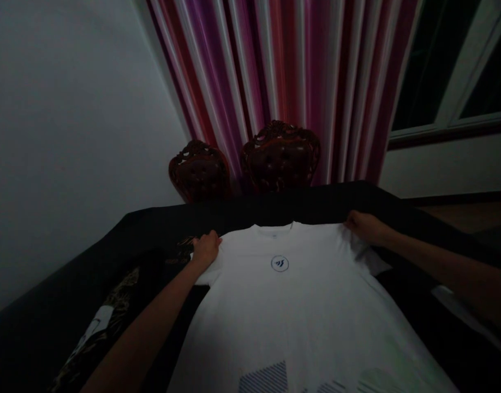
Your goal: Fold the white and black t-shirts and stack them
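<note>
A white T-shirt point(283, 305) lies spread out before me, neckline at the far side, with a small round blue logo on the chest and striped shapes low on the front. My left hand point(207, 246) is closed on the left shoulder seam, near that sleeve. At the opposite shoulder, my right hand point(363, 226) pinches the fabric, and the sleeve there hangs in folds below it. The shirt's lower edge runs out of view at the bottom.
The shirt is on a table with a dark cover point(250, 210). Dark patterned clothing point(121, 292) with a white patch lies at the left. Two carved chairs point(281, 158) stand beyond the far edge, before a striped curtain point(291, 71). Some white cloth point(459, 308) shows at the right.
</note>
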`<state>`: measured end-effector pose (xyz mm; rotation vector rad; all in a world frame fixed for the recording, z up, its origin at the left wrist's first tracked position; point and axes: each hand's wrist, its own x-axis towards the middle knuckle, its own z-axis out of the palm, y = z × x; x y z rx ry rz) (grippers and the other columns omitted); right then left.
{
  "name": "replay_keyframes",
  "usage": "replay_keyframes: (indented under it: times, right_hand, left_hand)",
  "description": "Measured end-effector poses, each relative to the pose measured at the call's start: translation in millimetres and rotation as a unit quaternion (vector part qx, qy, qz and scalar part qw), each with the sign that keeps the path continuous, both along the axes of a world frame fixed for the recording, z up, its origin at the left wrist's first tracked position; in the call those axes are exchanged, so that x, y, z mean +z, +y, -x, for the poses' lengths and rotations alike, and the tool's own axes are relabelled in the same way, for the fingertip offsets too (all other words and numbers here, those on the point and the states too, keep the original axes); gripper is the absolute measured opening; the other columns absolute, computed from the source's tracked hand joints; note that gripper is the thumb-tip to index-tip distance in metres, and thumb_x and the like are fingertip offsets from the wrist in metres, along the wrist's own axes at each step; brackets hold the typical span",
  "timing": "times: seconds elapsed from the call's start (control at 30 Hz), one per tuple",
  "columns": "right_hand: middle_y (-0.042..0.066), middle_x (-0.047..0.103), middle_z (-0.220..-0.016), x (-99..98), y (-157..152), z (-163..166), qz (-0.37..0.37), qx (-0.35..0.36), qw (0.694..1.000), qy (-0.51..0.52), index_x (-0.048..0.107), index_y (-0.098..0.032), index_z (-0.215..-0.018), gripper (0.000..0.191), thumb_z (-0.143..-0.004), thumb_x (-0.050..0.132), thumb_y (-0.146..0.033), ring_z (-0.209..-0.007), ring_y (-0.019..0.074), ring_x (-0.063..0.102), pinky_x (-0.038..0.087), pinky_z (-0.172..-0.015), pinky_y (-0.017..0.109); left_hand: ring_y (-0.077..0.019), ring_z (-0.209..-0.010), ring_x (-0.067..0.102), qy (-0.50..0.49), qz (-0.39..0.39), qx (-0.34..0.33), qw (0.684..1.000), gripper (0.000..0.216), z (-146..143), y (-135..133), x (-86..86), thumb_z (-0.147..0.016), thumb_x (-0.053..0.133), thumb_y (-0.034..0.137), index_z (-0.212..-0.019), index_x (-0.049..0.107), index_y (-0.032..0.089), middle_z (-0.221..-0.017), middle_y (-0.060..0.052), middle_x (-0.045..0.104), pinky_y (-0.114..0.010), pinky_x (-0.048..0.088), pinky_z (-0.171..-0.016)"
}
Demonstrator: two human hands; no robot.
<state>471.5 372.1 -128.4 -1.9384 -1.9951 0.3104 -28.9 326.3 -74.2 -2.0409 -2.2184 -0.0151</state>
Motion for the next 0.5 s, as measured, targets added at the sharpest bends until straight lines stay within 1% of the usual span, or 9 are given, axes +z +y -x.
replay_keyframes:
  times: [0.1,0.17,0.23,0.3,0.37,0.4,0.43,0.5]
  right_hand:
    - [0.018,0.065,-0.090,2.6,5.9,-3.7,0.006,-0.007,1.000,-0.029,0.056,-0.008,-0.104,0.020,-0.096,0.050,-0.026,-0.081,0.0253,0.064,0.041,-0.067,0.030]
    - [0.020,0.065,-0.091,1.6,7.3,-4.4,0.010,-0.020,0.999,-0.041,0.054,-0.008,-0.108,0.026,-0.098,0.048,-0.031,-0.082,0.0273,0.064,0.040,-0.067,0.031]
    - [0.019,0.065,-0.090,-0.4,7.5,-4.7,0.012,-0.034,0.998,-0.045,0.055,-0.009,-0.109,0.033,-0.099,0.045,-0.038,-0.082,0.0278,0.064,0.040,-0.066,0.031]
    - [0.016,0.066,-0.087,-1.9,8.3,-5.3,0.022,-0.037,0.999,-0.033,0.058,-0.011,-0.103,0.039,-0.099,0.043,-0.046,-0.081,0.0267,0.064,0.040,-0.065,0.031]
    - [0.012,0.066,-0.082,-2.0,10.8,-6.8,0.042,-0.024,0.999,-0.009,0.063,-0.014,-0.091,0.043,-0.096,0.045,-0.053,-0.078,0.0244,0.063,0.041,-0.063,0.029]
    - [0.010,0.066,-0.079,-1.8,12.6,-7.9,0.052,-0.014,0.999,0.004,0.064,-0.015,-0.085,0.042,-0.093,0.051,-0.054,-0.075,0.0234,0.063,0.042,-0.062,0.029]
    - [0.008,0.066,-0.076,-1.4,14.6,-9.3,0.060,-0.006,0.998,0.018,0.065,-0.017,-0.080,0.038,-0.088,0.058,-0.053,-0.073,0.0225,0.063,0.043,-0.061,0.028]
    - [0.006,0.064,-0.070,-0.8,18.2,-12.9,0.054,-0.001,0.998,0.039,0.064,-0.018,-0.071,0.031,-0.077,0.072,-0.048,-0.068,0.0218,0.062,0.044,-0.059,0.028]
  left_hand:
    - [-0.0262,-0.095,0.061,0.017,-0.005,0.001,1.000,0.028,-3.9,13.4,1.7,-0.098,0.032,0.033,-0.107,0.052,0.015,-0.095,-0.010,0.068,-0.044,0.035,-0.090]
    - [-0.0277,-0.094,0.062,0.027,-0.009,0.004,1.000,0.028,-9.6,22.1,1.2,-0.098,0.033,0.032,-0.108,0.052,0.013,-0.093,-0.012,0.067,-0.045,0.035,-0.089]
    - [-0.0303,-0.099,0.060,0.036,-0.022,0.004,0.999,0.029,-18.7,26.8,2.3,-0.097,0.036,0.031,-0.108,0.052,0.011,-0.098,-0.016,0.066,-0.046,0.035,-0.089]
    - [-0.0332,-0.110,0.055,0.043,-0.046,-0.010,0.998,0.029,-33.1,23.5,7.6,-0.096,0.039,0.031,-0.111,0.052,0.010,-0.110,-0.019,0.062,-0.048,0.034,-0.092]
    - [-0.0323,-0.122,0.045,0.050,-0.070,-0.043,0.995,0.030,-55.3,7.7,17.2,-0.095,0.041,0.028,-0.119,0.050,0.013,-0.127,-0.019,0.054,-0.048,0.031,-0.099]
    - [-0.0307,-0.127,0.040,0.050,-0.081,-0.076,0.993,0.031,-70.0,-6.1,23.0,-0.094,0.043,0.026,-0.122,0.049,0.015,-0.133,-0.016,0.049,-0.047,0.028,-0.102]
    - [-0.0289,-0.129,0.037,0.042,-0.089,-0.123,0.988,0.031,-87.2,-24.1,28.6,-0.093,0.044,0.024,-0.123,0.049,0.017,-0.137,-0.014,0.046,-0.046,0.027,-0.104]
    - [-0.0267,-0.128,0.038,0.005,-0.082,-0.253,0.964,0.028,-127.9,-71.4,37.1,-0.092,0.047,0.021,-0.120,0.052,0.018,-0.137,-0.011,0.046,-0.044,0.030,-0.105]
